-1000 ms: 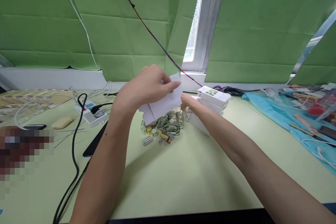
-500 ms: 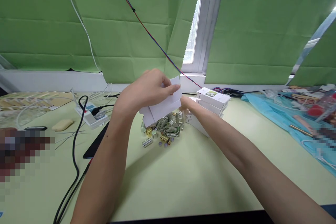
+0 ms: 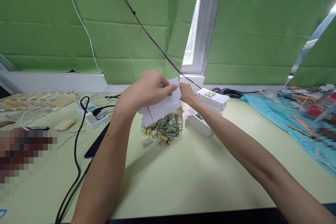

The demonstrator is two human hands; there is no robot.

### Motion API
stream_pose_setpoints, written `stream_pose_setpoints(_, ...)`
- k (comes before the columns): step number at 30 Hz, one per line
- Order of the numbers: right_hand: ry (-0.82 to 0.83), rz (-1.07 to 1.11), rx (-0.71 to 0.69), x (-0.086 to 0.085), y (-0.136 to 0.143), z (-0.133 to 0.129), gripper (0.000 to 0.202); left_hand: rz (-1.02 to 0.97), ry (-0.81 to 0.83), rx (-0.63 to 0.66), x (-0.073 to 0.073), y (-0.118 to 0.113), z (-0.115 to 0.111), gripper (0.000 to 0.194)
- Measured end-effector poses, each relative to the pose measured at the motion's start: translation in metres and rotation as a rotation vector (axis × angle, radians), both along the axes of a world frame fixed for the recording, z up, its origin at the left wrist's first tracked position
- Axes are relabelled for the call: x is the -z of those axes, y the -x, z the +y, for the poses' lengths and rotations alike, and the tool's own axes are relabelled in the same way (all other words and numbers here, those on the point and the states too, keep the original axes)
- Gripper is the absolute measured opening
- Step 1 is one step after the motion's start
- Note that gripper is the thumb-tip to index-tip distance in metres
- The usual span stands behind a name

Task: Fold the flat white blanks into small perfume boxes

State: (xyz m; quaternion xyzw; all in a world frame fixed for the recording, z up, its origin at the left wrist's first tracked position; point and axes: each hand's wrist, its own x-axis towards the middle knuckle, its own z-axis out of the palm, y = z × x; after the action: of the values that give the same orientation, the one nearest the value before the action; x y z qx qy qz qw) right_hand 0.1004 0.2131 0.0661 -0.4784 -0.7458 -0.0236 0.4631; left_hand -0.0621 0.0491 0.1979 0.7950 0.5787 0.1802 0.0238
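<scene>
The left grip (image 3: 151,89) is clamped on a white folded carton (image 3: 166,106), thumb over its near face and the other fingers mostly hidden behind it. The carton is tilted, above the counter (image 3: 196,182) and partly in front of a heap of clear bottles (image 3: 171,126). The right grip (image 3: 187,93) is just beside the carton's right edge; its fingertips are hidden, so I cannot tell whether they are together or apart, or on anything.

Around the front of the heap lie gold caps (image 3: 165,139), a silver cylinder (image 3: 147,142) on its side and a few small clear pieces (image 3: 160,144). To the right are white boxes — a stack (image 3: 214,98) with a printed picture on top, and a single box (image 3: 200,124) nearer, beside the bottles.

A dark flat device (image 3: 95,146) lies by the left forearm, near a white power strip (image 3: 89,117). Farther left is another person's hand (image 3: 16,135), partly blurred out — well apart from the carton. A blue sheet (image 3: 265,112) covers the right side.
</scene>
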Motion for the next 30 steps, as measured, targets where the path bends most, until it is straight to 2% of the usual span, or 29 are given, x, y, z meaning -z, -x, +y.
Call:
stream_pose_setpoints(4,0.011,0.043,0.037,-0.016,-0.004,-0.025,0.020,-0.035,-0.020,-0.017,-0.003,0.006,0.001,0.041)
stream_pose_setpoints(7,-0.021,0.081,0.036,-0.018,-0.007,-0.049,0.017,-0.053,-0.027,-0.037,-0.004,0.010,0.001,0.040)
stream_pose_setpoints(13,-0.352,0.202,-0.046,-0.006,-0.019,-0.095,0.016,-0.050,-0.019,-0.015,-0.002,0.006,-0.002,0.042)
stream_pose_setpoints(19,-0.708,0.194,0.090,0.005,-0.042,-0.130,0.014,-0.012,0.043,0.094,0.008,-0.009,-0.003,0.045)
stream_pose_setpoints(24,-0.870,0.271,0.071,0.019,-0.055,-0.147,0.017,0.064,0.107,0.249,0.030,-0.028,-0.001,0.040)
stream_pose_setpoints(30,-0.906,0.187,0.080,0.029,-0.057,-0.159,0.023,0.104,0.309,0.414,0.080,-0.057,-0.003,0.034)
